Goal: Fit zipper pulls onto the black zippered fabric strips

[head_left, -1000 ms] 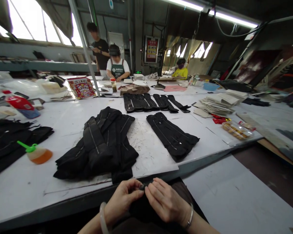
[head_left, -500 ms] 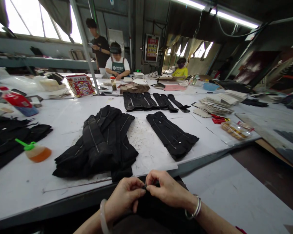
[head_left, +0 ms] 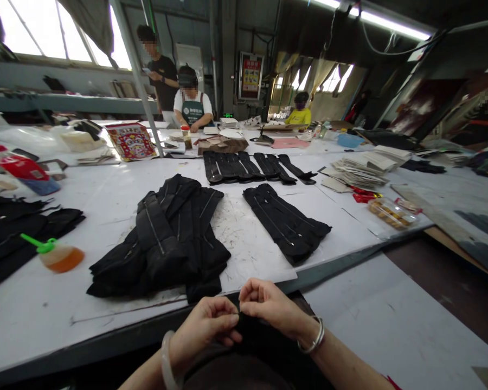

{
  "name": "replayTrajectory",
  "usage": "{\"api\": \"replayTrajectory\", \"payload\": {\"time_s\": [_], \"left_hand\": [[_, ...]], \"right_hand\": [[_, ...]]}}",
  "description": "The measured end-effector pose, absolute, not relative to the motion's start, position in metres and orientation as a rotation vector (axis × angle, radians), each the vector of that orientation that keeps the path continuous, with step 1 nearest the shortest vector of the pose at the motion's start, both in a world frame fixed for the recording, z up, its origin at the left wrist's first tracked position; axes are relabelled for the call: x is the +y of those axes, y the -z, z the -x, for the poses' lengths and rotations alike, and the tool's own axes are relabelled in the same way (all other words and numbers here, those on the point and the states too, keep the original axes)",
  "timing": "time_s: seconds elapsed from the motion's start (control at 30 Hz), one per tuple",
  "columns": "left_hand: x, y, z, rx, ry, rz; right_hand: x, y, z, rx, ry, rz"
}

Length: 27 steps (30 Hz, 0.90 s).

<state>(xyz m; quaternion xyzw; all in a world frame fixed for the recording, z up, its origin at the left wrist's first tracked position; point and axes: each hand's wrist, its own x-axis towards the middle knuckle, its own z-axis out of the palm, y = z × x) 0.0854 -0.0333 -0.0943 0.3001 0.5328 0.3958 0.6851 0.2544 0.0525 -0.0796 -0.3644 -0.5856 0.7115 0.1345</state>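
Note:
My left hand (head_left: 205, 330) and my right hand (head_left: 268, 306) meet just below the near edge of the white table (head_left: 44, 314). Both pinch the top edge of a black fabric piece (head_left: 260, 346) that lies in my lap. The fingertips of the two hands touch each other over a small spot on the fabric that I cannot make out. A large pile of black zippered fabric pieces (head_left: 166, 238) lies on the table just beyond my hands. A smaller stack of black pieces (head_left: 287, 222) lies to its right.
A row of black strips (head_left: 248, 168) lies farther back. A squeeze bottle with a green nozzle (head_left: 57, 254) lies at the left beside more black fabric (head_left: 20, 227). Card stacks (head_left: 358, 173) and a plastic tray (head_left: 392, 212) sit at the right. Three people work at the far end.
Both hands have risen slightly and stayed pinched together on the black fabric. My right hand has turned so its fingers curl more over the edge.

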Motion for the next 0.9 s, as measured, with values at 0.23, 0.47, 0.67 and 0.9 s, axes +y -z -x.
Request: {"api": "replayTrajectory", "payload": {"time_s": [0.23,0.47,0.67,0.9], "left_hand": [[-0.032,0.096,-0.074,1.262,-0.898,-0.68],[-0.029,0.104,-0.075,1.419,-0.808,-1.019],[-0.037,0.103,-0.07,1.653,-0.873,-1.2],[-0.045,0.103,-0.046,1.676,-0.956,-1.109]], "right_hand": [[0.04,0.099,-0.266,-1.806,-1.949,1.102],[0.021,0.114,-0.251,-1.899,-1.675,1.105],[0.011,0.126,-0.258,-2.027,-1.271,1.088],[0.016,0.13,-0.281,-2.243,-1.181,1.213]]}}
